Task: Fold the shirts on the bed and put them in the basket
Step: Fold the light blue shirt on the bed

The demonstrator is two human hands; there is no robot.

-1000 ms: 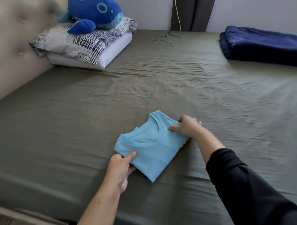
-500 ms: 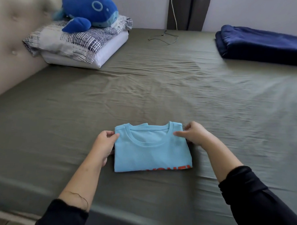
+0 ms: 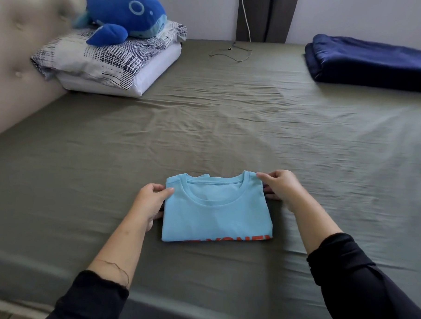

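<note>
1. The light blue shirt (image 3: 217,208) is thin knit cloth, so I judge it light, soft and limp: it has no stiffness of its own and the folded layers can slide apart or sag if it is lifted by one corner.
2. The best hold is probably at both side edges at once, fingers under the whole stack and thumbs on top, so the fold is carried as one packet; a grip on the top layer alone would likely open it.
3. It lies folded into a neat rectangle, neckline facing up and away from the person, with a strip of orange-red lettering showing along its near edge.
4. It sits on the olive-green bed (image 3: 230,126), near the front edge of the mattress.
5. The left hand (image 3: 152,200) grips the shirt's left edge near the shoulder, thumb on top and fingers tucked beneath.
6. The right hand (image 3: 280,186) pinches the right shoulder corner beside the collar, fingers curled around the edge.
7. Farther off, a blue plush whale (image 3: 126,15) rests on a patterned pillow (image 3: 107,58) at the far left, and a folded navy blanket (image 3: 373,62) lies at the far right.
8. No basket is in view.
</note>
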